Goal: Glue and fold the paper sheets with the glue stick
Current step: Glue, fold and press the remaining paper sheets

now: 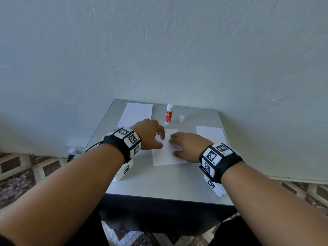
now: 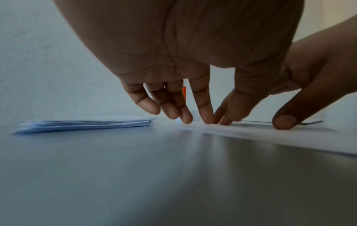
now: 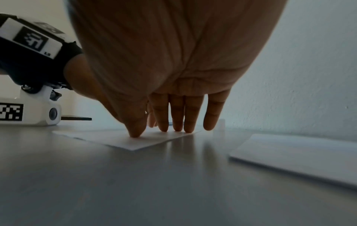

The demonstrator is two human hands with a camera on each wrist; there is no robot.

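Both hands lay on the folded sheet [image 1: 167, 153] in the middle of the grey table [image 1: 159, 183]. The left hand [image 1: 150, 134] and the right hand [image 1: 188, 146] had straight fingers pressing down, grasping nothing, so the step looked like flattening a glued fold. The glue stick [image 1: 168, 114] stood upright behind, its cap [image 1: 181, 118] off beside it (uncapped, ready). Next would likely be setting this sheet on the pile at right [image 1: 210, 134] and drawing a fresh one from the stack at left [image 1: 136, 113].
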